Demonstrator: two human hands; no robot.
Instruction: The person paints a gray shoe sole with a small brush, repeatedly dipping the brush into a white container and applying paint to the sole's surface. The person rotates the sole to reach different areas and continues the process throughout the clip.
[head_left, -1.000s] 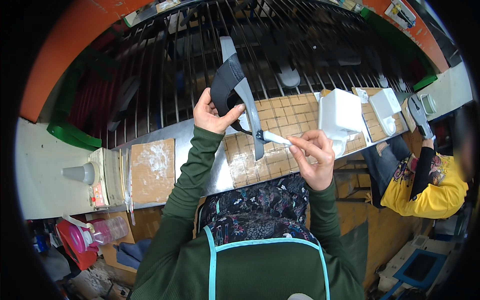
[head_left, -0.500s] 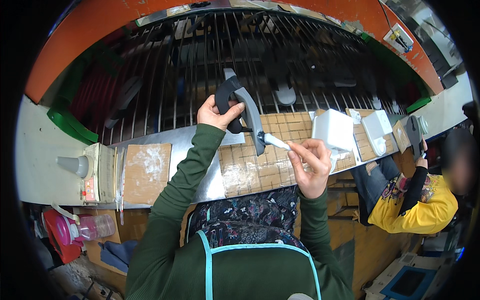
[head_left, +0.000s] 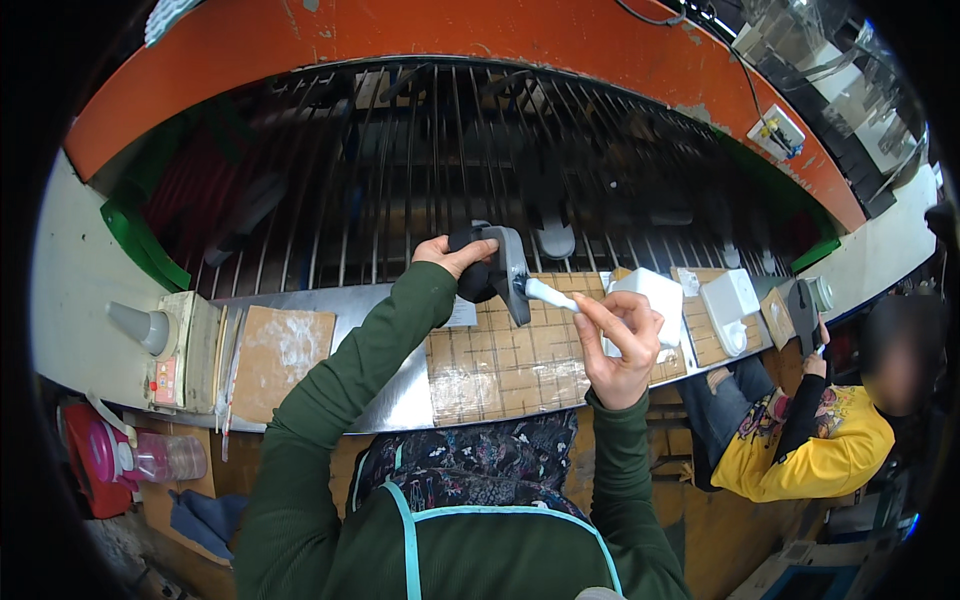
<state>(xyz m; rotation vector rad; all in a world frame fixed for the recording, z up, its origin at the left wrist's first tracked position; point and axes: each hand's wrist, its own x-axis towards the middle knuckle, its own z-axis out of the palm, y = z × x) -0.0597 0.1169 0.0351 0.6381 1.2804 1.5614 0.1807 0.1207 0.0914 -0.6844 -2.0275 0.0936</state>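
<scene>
My left hand (head_left: 455,257) is closed round a sandal with a grey sole (head_left: 513,265) and a dark upper (head_left: 474,280), held tilted above the workbench. Pinched in my right hand (head_left: 622,345) is a white-handled brush (head_left: 550,294). Its dark bristles touch the side of the sole near the lower end, where the surface looks wet or shiny. Under both hands lies brown cardboard (head_left: 470,365) with a lined, glossy surface. A white container (head_left: 655,292) stands just beyond my right hand.
Behind the bench runs a rack of metal bars (head_left: 345,200) carrying several soles or sandals. A grey cone (head_left: 137,325) and a stained cardboard piece (head_left: 285,360) are at the left. At the right, a co-worker in yellow (head_left: 820,445) holds a dark sole near a white tray (head_left: 730,310).
The sandal has turned, so its sole looks shorter and more of its side faces me. The brush stays against the sole, now slightly above its lower tip. The whole view has shifted.
</scene>
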